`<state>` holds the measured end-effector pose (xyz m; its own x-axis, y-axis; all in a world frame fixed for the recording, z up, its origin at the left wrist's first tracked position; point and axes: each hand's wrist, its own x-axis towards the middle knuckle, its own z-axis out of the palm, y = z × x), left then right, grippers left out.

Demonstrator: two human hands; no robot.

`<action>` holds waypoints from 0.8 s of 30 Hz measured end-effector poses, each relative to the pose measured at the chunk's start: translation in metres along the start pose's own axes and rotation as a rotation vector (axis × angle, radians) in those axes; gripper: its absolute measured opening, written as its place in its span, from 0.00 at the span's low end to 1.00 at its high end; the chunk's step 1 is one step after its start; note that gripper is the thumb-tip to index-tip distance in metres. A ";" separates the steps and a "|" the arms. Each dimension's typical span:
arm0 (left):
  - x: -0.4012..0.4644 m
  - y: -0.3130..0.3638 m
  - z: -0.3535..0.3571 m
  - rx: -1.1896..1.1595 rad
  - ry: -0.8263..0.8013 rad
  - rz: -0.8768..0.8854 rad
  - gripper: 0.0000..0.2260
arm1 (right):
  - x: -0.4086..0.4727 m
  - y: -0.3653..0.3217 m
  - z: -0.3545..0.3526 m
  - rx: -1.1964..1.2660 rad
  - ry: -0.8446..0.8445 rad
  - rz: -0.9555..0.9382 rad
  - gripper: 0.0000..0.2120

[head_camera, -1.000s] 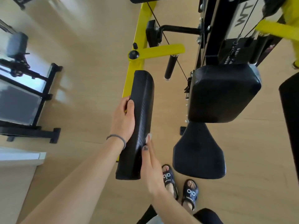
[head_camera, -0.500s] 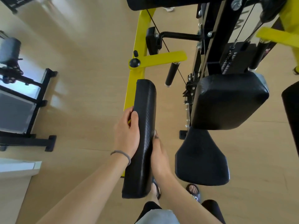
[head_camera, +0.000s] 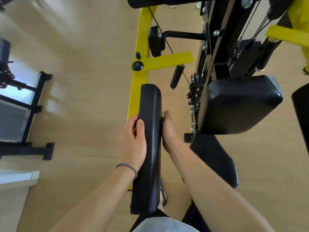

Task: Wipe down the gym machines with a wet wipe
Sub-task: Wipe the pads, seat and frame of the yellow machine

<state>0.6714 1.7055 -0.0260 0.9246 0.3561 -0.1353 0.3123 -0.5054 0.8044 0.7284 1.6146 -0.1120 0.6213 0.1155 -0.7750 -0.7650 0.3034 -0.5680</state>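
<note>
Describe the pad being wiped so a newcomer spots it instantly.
Start at the yellow frame post running down the floor. Beside its lower stretch stands the long narrow black pad, edge-on, with the left hand and right hand on opposite sides. Unlike the blocky back pad and flared seat, it is slim.

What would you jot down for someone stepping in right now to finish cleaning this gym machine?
Left hand: grips the left edge of the long black arm pad, steadying it.
Right hand: pressed against the pad's right side; a sliver of white, likely the wet wipe, shows at its fingertips.
Done: cannot tell which surfaces are already wiped.
Left: probably the rest of this pad, then the square back pad, the seat, the yellow frame and the black handle.
</note>
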 end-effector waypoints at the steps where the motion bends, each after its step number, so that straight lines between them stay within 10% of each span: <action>1: 0.000 0.000 0.000 0.000 0.005 0.005 0.13 | -0.011 0.022 -0.003 -0.010 -0.010 0.024 0.38; 24: 0.000 -0.002 -0.001 0.039 -0.015 0.021 0.14 | -0.125 0.138 -0.032 -0.002 -0.061 0.144 0.24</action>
<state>0.6703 1.7075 -0.0269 0.9341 0.3334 -0.1280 0.3012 -0.5431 0.7838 0.5393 1.6114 -0.1024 0.5144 0.2145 -0.8303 -0.8470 0.2781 -0.4529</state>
